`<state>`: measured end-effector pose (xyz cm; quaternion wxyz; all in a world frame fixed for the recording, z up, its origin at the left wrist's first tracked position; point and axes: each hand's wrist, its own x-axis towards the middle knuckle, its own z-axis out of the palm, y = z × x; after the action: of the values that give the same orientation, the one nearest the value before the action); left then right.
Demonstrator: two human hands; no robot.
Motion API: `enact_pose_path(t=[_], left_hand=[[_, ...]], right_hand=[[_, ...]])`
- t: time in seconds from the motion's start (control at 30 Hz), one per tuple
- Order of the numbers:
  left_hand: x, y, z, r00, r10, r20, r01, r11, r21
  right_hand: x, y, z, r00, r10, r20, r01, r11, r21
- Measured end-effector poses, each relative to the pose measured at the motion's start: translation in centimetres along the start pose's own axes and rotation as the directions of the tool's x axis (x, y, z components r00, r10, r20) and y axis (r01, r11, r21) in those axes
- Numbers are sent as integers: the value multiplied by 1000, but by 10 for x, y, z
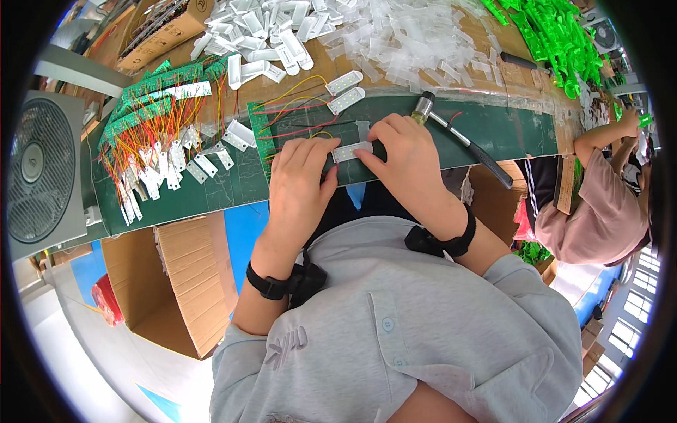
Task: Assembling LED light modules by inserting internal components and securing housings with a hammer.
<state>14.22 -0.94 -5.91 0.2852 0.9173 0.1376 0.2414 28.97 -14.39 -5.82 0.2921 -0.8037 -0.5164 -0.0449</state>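
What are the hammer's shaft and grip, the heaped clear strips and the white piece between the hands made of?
Hammer shaft: probably metal, judging by its silvery shine.
Black grip: dark and fairly smooth; rubber or plastic, I can't tell which.
Clear strips: likely thin plastic, being see-through and pale.
White piece: its pale, smooth surface suggests plastic, though fingers partly cover it.

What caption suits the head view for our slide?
Left hand and right hand hold a white LED piece near a hammer.

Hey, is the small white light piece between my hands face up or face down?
Face up: seen from above, the small white light piece shows its dotted side.
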Motion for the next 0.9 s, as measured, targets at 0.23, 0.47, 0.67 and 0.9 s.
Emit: enact_pose_path(t=[0.23,0.47,0.67,0.9], left_hand=[[0,0,0,1000,-5,0,5,1000,-13],[-3,-2,0,1000,-3,14,3,1000,14],[-1,-1,0,1000,-26,8,26,1000,-1],[0,-2,2,1000,-18,-3,18,1000,-9]], right_hand=[[-1,2,0,995,92,45,-99,979,177],[0,5,-20,984,68,166,-129,911,392],[-8,6,-9,931,-332,153,265,901,343],[-14,10,-9,931,-320,176,239,897,371]])
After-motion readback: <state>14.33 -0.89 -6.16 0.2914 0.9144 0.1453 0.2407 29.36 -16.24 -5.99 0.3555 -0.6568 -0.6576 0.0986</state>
